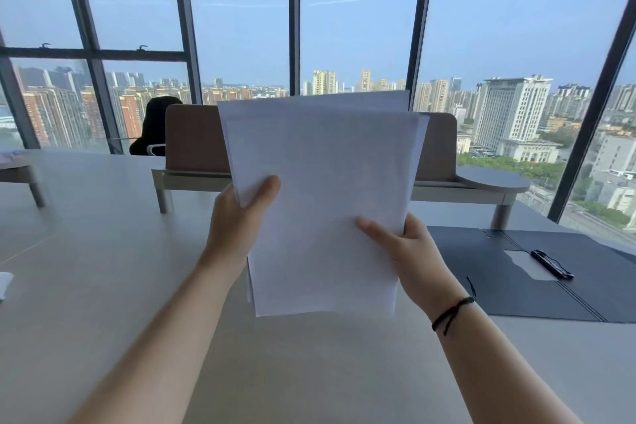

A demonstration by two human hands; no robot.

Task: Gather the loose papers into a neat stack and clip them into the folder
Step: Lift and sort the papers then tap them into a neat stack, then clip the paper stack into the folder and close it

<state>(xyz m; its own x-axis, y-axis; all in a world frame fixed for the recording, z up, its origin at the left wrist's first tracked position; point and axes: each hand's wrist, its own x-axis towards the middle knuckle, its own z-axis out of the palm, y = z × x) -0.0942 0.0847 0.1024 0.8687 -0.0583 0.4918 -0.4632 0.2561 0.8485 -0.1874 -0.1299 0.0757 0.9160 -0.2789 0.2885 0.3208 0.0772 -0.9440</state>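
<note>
Papers [327,196] are held upright above the table [103,251], left hand [237,217] gripping their left edge and right hand [409,244] their right edge, thumbs in front. Gathering looks done, squaring not: top edges are fanned and the rear sheets stand skewed (bottom edge also uneven). The folder [516,279] lies open on the table to the right of the papers, its clip [552,264] empty, so aligning and clipping remain.

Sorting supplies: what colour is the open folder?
Dark navy folder, seen in the head view, lying right of the papers.
</note>
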